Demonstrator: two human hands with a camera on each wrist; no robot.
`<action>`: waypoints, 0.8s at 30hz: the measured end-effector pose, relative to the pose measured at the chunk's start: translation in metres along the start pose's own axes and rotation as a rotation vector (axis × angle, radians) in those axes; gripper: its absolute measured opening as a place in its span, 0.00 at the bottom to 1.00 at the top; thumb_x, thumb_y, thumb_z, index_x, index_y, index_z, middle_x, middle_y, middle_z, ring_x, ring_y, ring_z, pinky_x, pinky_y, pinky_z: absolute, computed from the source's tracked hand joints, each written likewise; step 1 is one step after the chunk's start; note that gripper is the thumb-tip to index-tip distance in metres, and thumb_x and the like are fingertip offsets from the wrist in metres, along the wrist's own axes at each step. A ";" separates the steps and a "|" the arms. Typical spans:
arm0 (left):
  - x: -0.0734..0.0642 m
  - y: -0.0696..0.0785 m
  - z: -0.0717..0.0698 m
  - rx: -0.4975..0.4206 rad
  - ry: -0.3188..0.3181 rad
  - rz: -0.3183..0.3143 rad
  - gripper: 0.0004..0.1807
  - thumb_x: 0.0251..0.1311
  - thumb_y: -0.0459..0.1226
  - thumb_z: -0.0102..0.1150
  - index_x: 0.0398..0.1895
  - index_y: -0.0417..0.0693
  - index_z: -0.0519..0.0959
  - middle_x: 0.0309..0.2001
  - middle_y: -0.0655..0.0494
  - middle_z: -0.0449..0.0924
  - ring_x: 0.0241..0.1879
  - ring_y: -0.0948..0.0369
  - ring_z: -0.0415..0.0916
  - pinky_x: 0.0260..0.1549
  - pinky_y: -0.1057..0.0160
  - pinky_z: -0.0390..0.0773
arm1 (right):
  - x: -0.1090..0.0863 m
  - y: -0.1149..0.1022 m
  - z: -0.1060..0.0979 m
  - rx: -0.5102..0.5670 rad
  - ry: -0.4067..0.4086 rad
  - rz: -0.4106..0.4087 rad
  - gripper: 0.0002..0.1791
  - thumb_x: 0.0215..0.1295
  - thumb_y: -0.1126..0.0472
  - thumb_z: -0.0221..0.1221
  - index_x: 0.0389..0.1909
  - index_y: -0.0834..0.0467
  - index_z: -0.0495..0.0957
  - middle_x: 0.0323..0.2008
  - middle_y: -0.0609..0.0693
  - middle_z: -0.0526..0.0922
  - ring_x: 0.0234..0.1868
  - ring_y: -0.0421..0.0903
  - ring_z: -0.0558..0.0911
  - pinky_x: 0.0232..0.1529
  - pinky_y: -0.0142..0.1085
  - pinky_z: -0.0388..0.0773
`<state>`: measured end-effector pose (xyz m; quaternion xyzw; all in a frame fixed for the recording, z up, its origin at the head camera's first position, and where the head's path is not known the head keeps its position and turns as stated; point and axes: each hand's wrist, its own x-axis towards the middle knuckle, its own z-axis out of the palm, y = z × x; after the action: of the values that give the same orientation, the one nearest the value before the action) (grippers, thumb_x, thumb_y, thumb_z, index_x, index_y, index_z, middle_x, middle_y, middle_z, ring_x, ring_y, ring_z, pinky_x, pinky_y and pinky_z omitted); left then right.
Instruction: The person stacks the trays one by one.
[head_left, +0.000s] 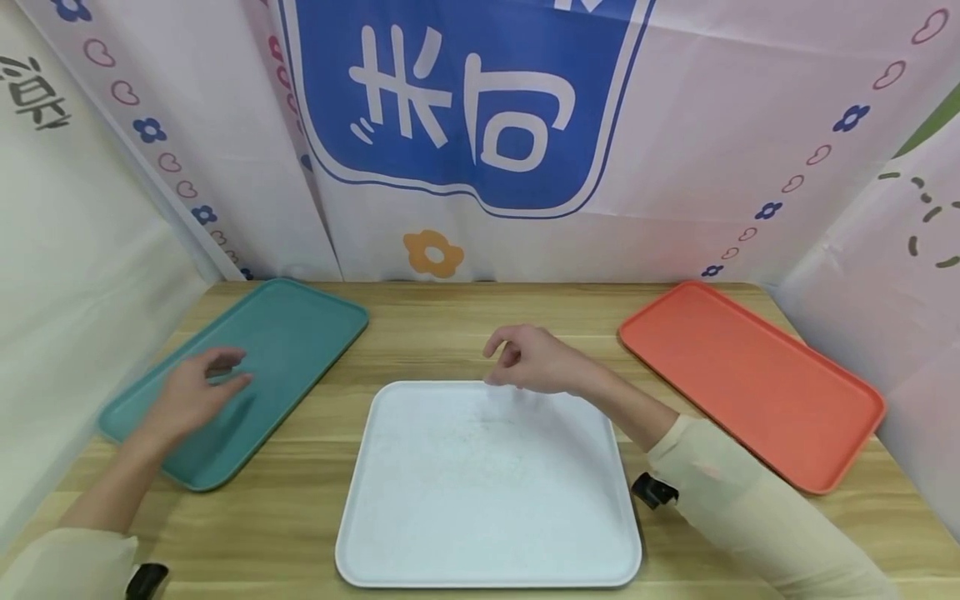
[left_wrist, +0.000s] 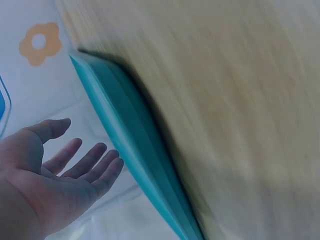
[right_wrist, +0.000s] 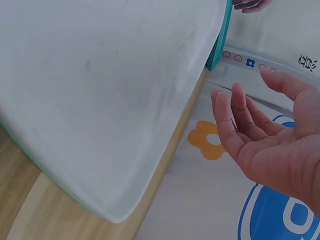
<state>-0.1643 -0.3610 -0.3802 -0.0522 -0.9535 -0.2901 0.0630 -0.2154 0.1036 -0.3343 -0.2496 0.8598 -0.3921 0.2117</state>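
Over the teal tray [head_left: 300, 312] on the left hovers my left hand [head_left: 197, 390], its fingers loosely bent with nothing between them. The left wrist view shows that same hand [left_wrist: 65, 175] with palm up and fingers relaxed, beside the tray's rim [left_wrist: 135, 140]. My right hand [head_left: 534, 360] is above the far edge of the white tray [head_left: 487, 492], which lies in the middle. Its fingers curve loosely and hold nothing. Seen from the right wrist, the hand [right_wrist: 270, 130] has its thumb and fingers apart, off the white tray's edge [right_wrist: 165, 150].
An orange-red tray [head_left: 750, 383] lies slanted at the right of the wooden table [head_left: 450, 333]. Printed cloth [head_left: 510, 233] with a blue sign and flowers hangs along the back, and pale cloth borders both sides. A dark band [head_left: 655, 490] shows at the right sleeve.
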 end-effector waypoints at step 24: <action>0.001 -0.053 -0.028 0.155 0.017 -0.185 0.33 0.77 0.45 0.52 0.68 0.22 0.63 0.63 0.12 0.61 0.60 0.18 0.59 0.54 0.22 0.65 | 0.020 -0.003 0.014 0.085 -0.029 -0.090 0.17 0.69 0.68 0.63 0.56 0.67 0.79 0.40 0.53 0.86 0.42 0.44 0.83 0.44 0.32 0.81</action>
<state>-0.1702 -0.4205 -0.3861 0.0435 -0.9733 -0.2203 0.0478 -0.2227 0.0819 -0.3441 -0.2843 0.8271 -0.4338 0.2165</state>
